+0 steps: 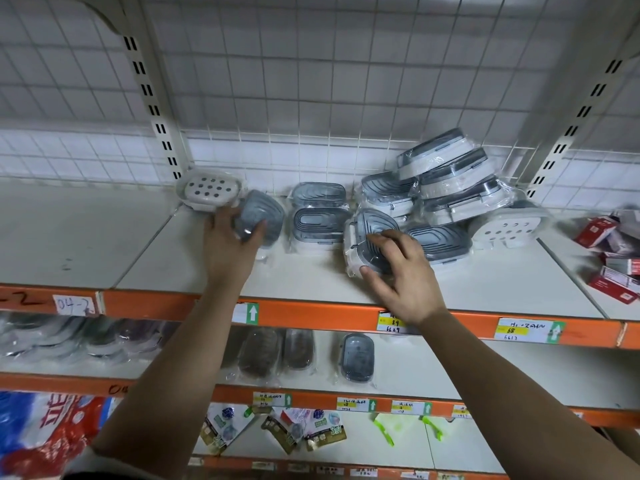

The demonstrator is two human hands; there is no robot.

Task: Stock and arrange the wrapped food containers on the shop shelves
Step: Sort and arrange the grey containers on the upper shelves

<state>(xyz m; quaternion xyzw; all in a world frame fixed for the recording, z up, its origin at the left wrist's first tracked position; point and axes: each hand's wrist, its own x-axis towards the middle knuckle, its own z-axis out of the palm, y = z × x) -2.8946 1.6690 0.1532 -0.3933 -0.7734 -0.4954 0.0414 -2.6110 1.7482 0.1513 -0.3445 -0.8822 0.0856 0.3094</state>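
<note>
- Two wrapped containers are in hand, both on the top shelf point(311, 282).
- Left hand point(230, 237) grips the left grey-lid container point(263, 213), fingers curled round its near edge. The unit is tipped up, just beside the upturned white container point(211, 190) at back-left.
- Right hand point(401, 271) grips the right grey-lid container point(370, 226), thumb on the near rim and fingers over the lid. The unit is tilted.
- Between them, the rear flat container point(318, 195) and the front flat container point(317, 226) lie lid-up in a column. Use that as the datum.
- Likely step: lay each held unit flat, lid up, in line with that column. Square the long sides to the shelf front and keep the gaps even.
- The film looks slick, so hold by the rim, not the wrap.
- Risk: the pile point(446, 181) on the right leans and sits close behind the right unit. Draw that unit clear without dragging the stack.
</note>
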